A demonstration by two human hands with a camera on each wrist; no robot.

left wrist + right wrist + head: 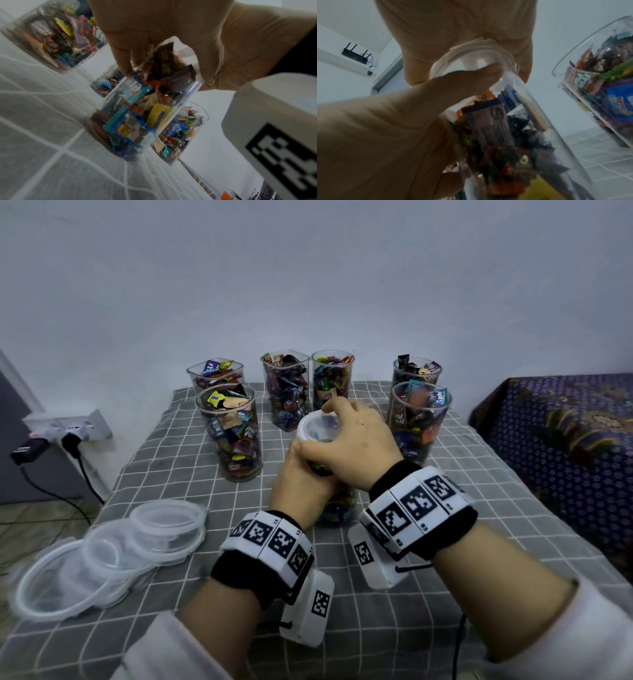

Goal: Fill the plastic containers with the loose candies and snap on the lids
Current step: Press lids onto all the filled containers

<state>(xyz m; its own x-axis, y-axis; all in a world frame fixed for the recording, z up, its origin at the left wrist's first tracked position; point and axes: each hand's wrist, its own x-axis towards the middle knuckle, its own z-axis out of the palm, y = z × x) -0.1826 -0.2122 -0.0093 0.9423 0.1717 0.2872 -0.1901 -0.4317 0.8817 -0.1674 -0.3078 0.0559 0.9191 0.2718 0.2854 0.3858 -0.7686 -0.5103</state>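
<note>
- Spare lids (pixel 113 553) lie stacked at the near left, within reach.
- The left hand (pixel 301 484) grips the middle jar (pixel 337 508), steadying it on the table (pixel 479 542).
- The right hand (pixel 356 440) clasps a lid (pixel 313 426) onto its rim, likely to snap it.
- Six open filled jars (pixel 229 433) crowd the far side.

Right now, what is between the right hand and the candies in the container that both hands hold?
The lid: the head view shows the right hand pressing it onto the container; the right wrist view shows the candies below it.

Pale wall (pixel 308 268), checked tablecloth (pixel 445 542), patterned blue bedspread (pixel 565 440) at right.
</note>
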